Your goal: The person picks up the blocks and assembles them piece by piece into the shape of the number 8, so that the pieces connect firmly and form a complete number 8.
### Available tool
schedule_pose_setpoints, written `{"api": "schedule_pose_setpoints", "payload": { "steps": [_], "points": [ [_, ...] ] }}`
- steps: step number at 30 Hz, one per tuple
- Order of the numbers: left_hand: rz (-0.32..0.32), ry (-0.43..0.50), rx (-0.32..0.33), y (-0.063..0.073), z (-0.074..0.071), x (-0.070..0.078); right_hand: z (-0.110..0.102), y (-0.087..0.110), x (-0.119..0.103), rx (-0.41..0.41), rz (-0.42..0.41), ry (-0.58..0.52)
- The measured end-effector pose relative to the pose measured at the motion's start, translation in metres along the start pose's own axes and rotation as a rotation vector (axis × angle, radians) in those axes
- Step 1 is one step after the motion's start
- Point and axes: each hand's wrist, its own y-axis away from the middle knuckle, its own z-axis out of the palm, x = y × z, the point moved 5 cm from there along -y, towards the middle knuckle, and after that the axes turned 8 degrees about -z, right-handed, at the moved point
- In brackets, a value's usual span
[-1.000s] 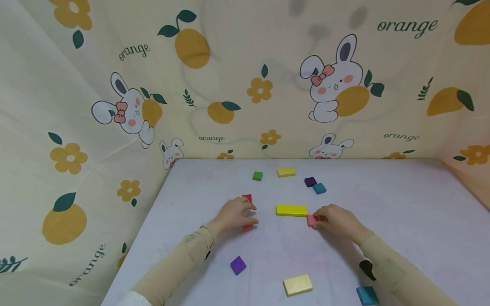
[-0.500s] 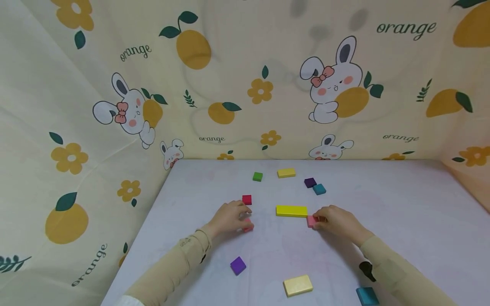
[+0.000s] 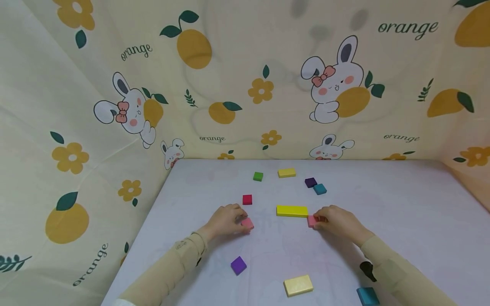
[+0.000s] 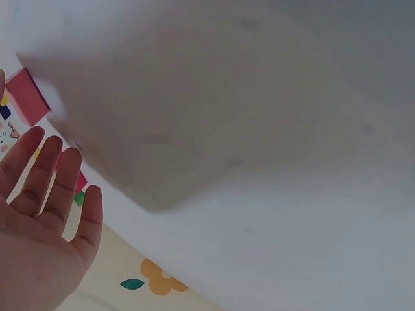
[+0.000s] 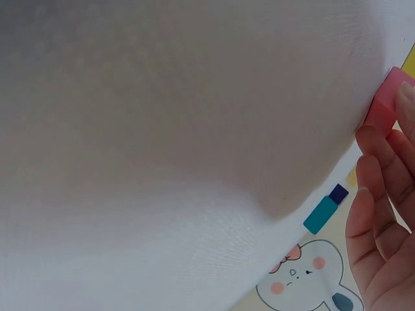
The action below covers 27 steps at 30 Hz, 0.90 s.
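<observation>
My left hand (image 3: 227, 219) has its thumb and index finger at either side of a pink block (image 3: 247, 223), seemingly pinching it lightly. In the left wrist view this block (image 4: 27, 97) shows between the thumb edge and the index fingertip; the other fingers are spread. My right hand (image 3: 338, 221) pinches a second pink block (image 3: 311, 221) between thumb and fingers. That block touches the right end of a long yellow block (image 3: 292, 211). Behind my left hand lies a red block (image 3: 247, 199).
Farther back lie a green block (image 3: 258, 176), a yellow block (image 3: 286, 173), a dark purple block (image 3: 311, 182) and a teal block (image 3: 320, 189). Nearer are a purple block (image 3: 238, 265), a cream block (image 3: 298, 285) and another teal block (image 3: 368, 296). A printed cloth stands behind the table.
My left hand has drawn back leftward, uncovering the red block and more of the pink block, which has turned slightly. My right hand keeps its place at its pink block.
</observation>
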Motion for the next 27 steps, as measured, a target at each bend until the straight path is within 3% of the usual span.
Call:
{"api": "schedule_pose_setpoints", "payload": {
  "steps": [7,15,27],
  "points": [
    [-0.008,0.005,0.02,0.003,-0.001,-0.003,0.002,0.0,0.0,-0.003,-0.01,0.001],
    [-0.007,0.063,0.048,-0.003,0.004,-0.005,0.001,-0.001,-0.002,0.002,-0.017,0.007],
    [-0.055,0.175,0.03,-0.019,0.013,0.012,0.0,-0.001,0.0,-0.008,-0.008,0.018]
  ]
}}
